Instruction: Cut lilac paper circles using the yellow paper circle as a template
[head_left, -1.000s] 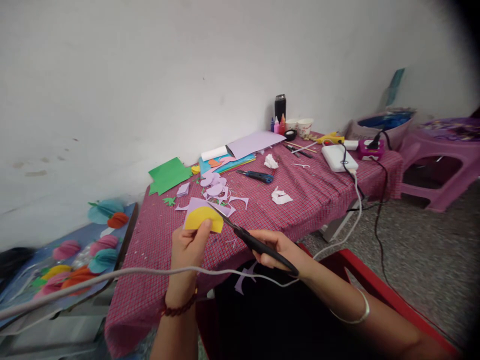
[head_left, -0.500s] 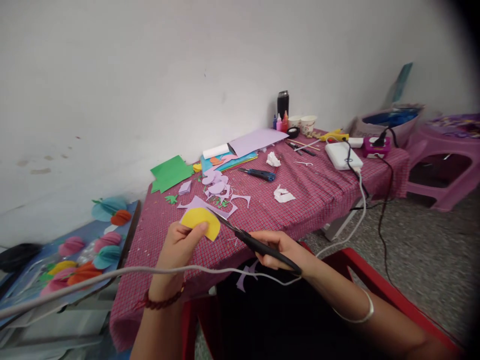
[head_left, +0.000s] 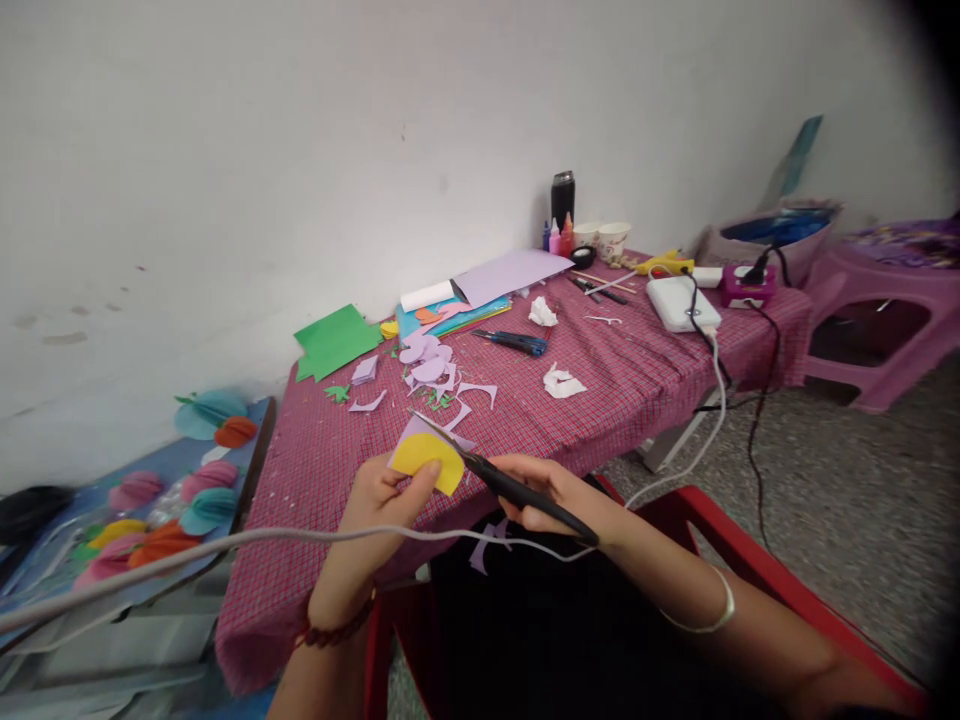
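My left hand (head_left: 390, 498) pinches a rounded yellow paper piece (head_left: 424, 458) together with a sheet of lilac paper (head_left: 406, 431) behind it, thumb on top. In my right hand (head_left: 551, 490) are black-handled scissors (head_left: 517, 490), fingers wrapped around the handles. The scissor blades lie along the upper right edge of the yellow piece, over the lilac paper. Just beyond them on the table are lilac cut-outs (head_left: 429, 368), a curved lilac scrap (head_left: 367, 403) and small green scraps (head_left: 337, 393).
The checked tablecloth (head_left: 315, 500) also bears green paper (head_left: 337, 340), a blue utility knife (head_left: 517, 343), crumpled tissue (head_left: 562, 382) and a white power bank (head_left: 682, 304). Its white cable (head_left: 300, 537) crosses over my forearms. Paper ornaments (head_left: 210, 480) lie lower left.
My left hand has moved right with the yellow and lilac papers, turning them slightly. A curved lilac scrap now lies apart on the table. The scissors stay at the paper's edge.
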